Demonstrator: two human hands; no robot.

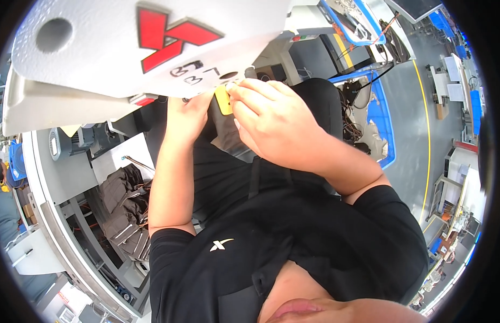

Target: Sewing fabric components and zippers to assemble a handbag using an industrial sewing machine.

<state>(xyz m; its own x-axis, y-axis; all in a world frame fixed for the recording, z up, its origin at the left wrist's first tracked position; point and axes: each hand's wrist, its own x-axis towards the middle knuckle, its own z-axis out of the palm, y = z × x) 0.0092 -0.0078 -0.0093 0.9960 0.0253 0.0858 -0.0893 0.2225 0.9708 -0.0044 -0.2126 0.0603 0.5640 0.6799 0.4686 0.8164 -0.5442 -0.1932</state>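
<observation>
My right hand is up in front of me, its fingers pinching a small yellow tag just under the white head of a sewing machine. My left hand reaches up beside it, its fingertips hidden behind the machine's lower edge; I cannot tell what they hold. Dark fabric lies below both hands. Both forearms rise from my black short-sleeved shirt.
A pile of dark grey garment pieces sits on a lower shelf at my left, beside a grey table edge. A blue-rimmed bin and cables stand to the right. A grey floor with a yellow line runs further right.
</observation>
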